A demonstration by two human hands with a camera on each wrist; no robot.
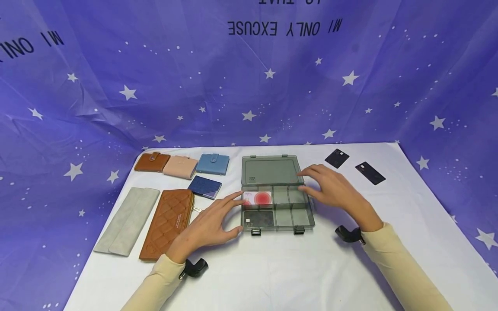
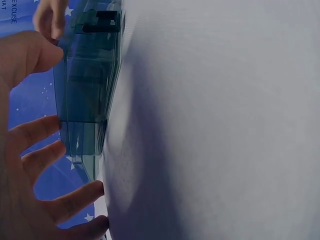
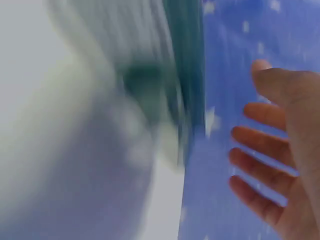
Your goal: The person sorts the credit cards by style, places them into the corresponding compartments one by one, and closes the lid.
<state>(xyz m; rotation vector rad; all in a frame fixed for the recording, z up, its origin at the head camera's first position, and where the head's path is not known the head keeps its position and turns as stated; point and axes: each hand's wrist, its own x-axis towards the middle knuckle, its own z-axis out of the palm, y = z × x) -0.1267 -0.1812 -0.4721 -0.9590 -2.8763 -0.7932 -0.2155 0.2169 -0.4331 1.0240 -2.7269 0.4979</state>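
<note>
A translucent grey-green compartment box lies with its lid folded back. In its left compartments are a white card with red circles and a dark card marked VIP. My left hand is at the box's left side, its fingers spread, with thumb and fingertips right at the wall of the box in the left wrist view. My right hand reaches over the right edge near the hinge. Its fingers are extended and grip nothing in the right wrist view, where the box is blurred.
Two black cards lie at the back right. On the left are a brown snap wallet, a pink wallet, a light blue wallet, a navy card holder, a quilted brown purse and a grey long wallet.
</note>
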